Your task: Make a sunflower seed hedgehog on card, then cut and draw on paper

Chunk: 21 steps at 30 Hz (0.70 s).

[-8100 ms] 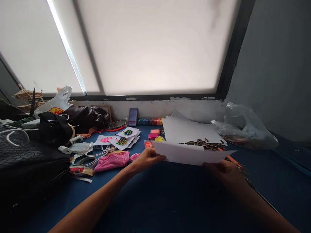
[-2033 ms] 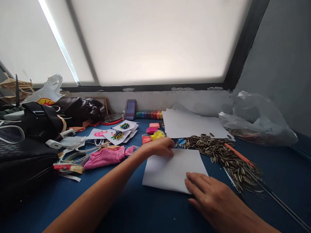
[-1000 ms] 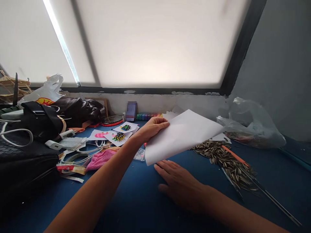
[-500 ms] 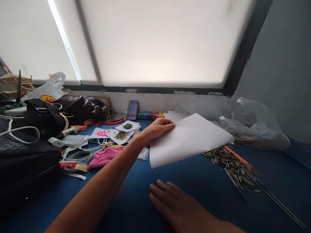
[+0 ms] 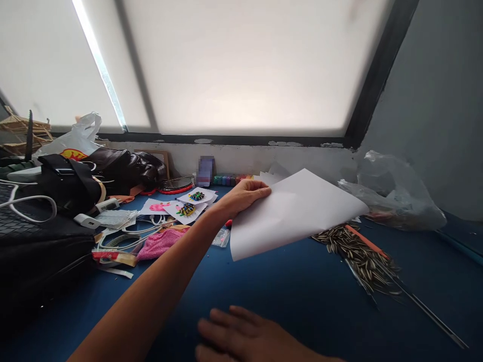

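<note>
A white sheet of paper (image 5: 294, 211) is raised at a slant over the middle of the blue table (image 5: 302, 296). My left hand (image 5: 247, 195) pinches its left edge between thumb and fingers. Low in the view, my right hand (image 5: 237, 334) is flat over the near part of the table, fingers stretched out, slightly blurred and holding nothing. Whether its palm touches the table I cannot tell. Right of the paper lies a heap of striped sunflower seeds (image 5: 358, 256), partly covered by the sheet's edge.
Small decorated cards (image 5: 186, 211), a pink cloth (image 5: 160, 244), white cables and a black bag (image 5: 41, 261) crowd the left side. Paint pots (image 5: 230, 180) line the wall. Metal tweezers (image 5: 426, 311) and an orange strip (image 5: 366, 241) lie by the seeds, before a clear plastic bag (image 5: 403, 196).
My right hand has moved left and closer to me across the table. My left hand keeps its hold on the paper, whose far corner has risen slightly.
</note>
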### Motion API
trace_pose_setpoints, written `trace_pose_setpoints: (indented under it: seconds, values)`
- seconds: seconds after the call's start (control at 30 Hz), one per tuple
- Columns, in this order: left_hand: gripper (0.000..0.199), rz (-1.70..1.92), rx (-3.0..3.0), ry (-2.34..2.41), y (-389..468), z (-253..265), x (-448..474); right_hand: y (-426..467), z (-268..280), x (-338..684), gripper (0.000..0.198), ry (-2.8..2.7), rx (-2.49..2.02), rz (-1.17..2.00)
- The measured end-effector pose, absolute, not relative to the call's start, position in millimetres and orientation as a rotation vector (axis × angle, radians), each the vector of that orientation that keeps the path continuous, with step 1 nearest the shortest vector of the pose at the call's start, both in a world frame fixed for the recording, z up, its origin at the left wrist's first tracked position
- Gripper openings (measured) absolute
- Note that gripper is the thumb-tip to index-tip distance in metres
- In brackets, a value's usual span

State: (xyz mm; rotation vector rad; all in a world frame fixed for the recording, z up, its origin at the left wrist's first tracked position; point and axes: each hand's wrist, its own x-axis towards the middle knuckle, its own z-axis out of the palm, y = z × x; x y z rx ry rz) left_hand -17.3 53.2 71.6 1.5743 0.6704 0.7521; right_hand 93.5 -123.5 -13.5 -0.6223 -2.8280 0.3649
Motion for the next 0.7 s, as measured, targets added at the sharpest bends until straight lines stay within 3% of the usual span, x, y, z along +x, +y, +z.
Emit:
trace_pose_setpoints:
  seconds: [0.1,0.2,0.3,0.4,0.47,0.53,0.63,0.7]
  values:
    - [0.033,0.781,1.589,0.649,51.7,74.7,-18.6,-115.5,-1.7,119.8,0.064,-2.676,-1.219,0.33]
    - [0.03,0.794,1.597,0.628,49.9,77.2,-17.4,-107.8,3.2,129.9,0.068,-2.581,-1.66,0.361]
    - [0.028,0.774,1.597,0.638,47.1,82.3,-14.7,-124.6,-18.1,98.8,0.075,-2.65,-1.386,0.408]
    - [0.024,0.761,1.607,0.679,43.1,92.2,-13.9,-143.6,-37.9,59.9,0.045,-2.774,-0.756,0.494]
    - [0.021,0.769,1.635,0.706,39.9,100.3,-14.5,-139.4,-32.0,53.7,0.047,-2.724,-0.636,0.47]
    - [0.018,0.777,1.664,0.721,36.3,107.5,-14.3,-122.5,-13.7,62.6,0.068,-2.676,-0.951,0.471]
    - [0.016,0.758,1.67,0.736,30.5,113.1,-8.9,-103.8,6.8,71.2,0.077,-2.609,-1.429,0.489]
    - [0.016,0.718,1.674,0.733,27.2,112.8,-2.0,-110.3,1.0,59.7,0.072,-2.712,-1.127,0.533]
